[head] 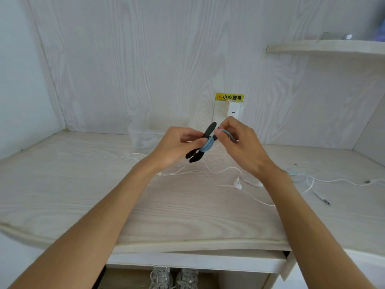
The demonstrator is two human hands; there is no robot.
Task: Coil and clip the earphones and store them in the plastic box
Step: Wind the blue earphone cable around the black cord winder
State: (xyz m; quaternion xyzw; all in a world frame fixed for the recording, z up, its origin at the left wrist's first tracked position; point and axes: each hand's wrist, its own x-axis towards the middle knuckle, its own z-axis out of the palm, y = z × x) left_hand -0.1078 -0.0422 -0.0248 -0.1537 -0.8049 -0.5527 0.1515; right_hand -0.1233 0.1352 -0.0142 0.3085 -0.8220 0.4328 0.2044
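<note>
- Pinching the middle of a long black clip point(201, 142), the left hand point(177, 146) holds it above the pale wood-grain desk point(83, 184), thumb and fingers curled onto it where a pale blue earphone cable point(208, 146) is wound round in a tight coil.
- The right hand point(239, 147) pinches the free end of that blue cable between thumb and forefinger, just beside the clip's upper end; the strand arcs from the coil to those fingertips.
- The clip's long axis runs on a slant, from its forked lower end toward the person's left up to a rounded tip toward the wall; I judge the next wrap must cross that axis, and the right hand is the nearer one to lead it.
- Below the hands, white earphones point(237, 184) lie loose on the desk, cable uncoiled, and another white cable point(325, 181) trails well apart to the right.
- A clear plastic box point(143, 136) stands at the back of the desk, behind the left hand.
- On the wall above a white socket cover point(234, 111), a yellow warning sticker point(229, 97) reads 小心触电.
</note>
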